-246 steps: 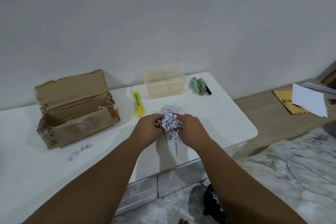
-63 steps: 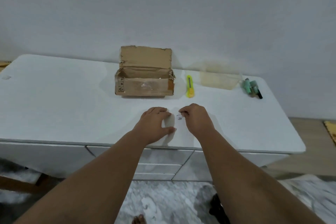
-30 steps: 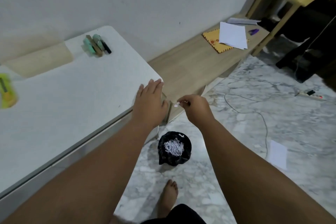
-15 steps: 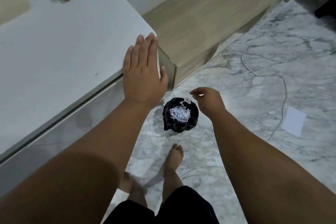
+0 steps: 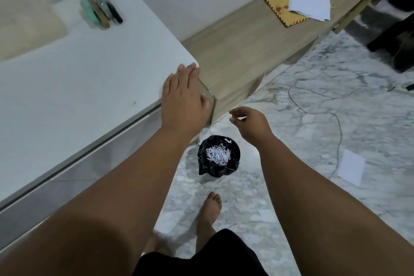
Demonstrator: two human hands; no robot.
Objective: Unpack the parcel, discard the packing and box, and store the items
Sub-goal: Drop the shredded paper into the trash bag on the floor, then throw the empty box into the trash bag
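- White shredded paper (image 5: 217,154) is seen inside the black bin bag (image 5: 218,159) on the marble floor (image 5: 313,141).
- Right hand (image 5: 251,124) is held above the bag, fingers loosely spread, empty.
- Left hand (image 5: 182,98) is laid flat on the white table (image 5: 78,78) corner, grasping nothing.

- Table (image 5: 67,78) ran off the left edge; far end unseen.
- Pale container (image 5: 26,27) at upper left was blurred and cut by the frame; contents unreadable.
- Bundle of pens (image 5: 100,10) was smeared; count uncertain.
- Left hand (image 5: 183,98) covered the table corner beneath it.
- Right hand (image 5: 251,123) had curled fingers; whether it pinched a scrap could not be told.
- Black bag (image 5: 218,158) showed shredded paper (image 5: 218,154) on top only; anything underneath hidden.
- One foot (image 5: 209,213) was partly hidden by dark shorts (image 5: 201,257).
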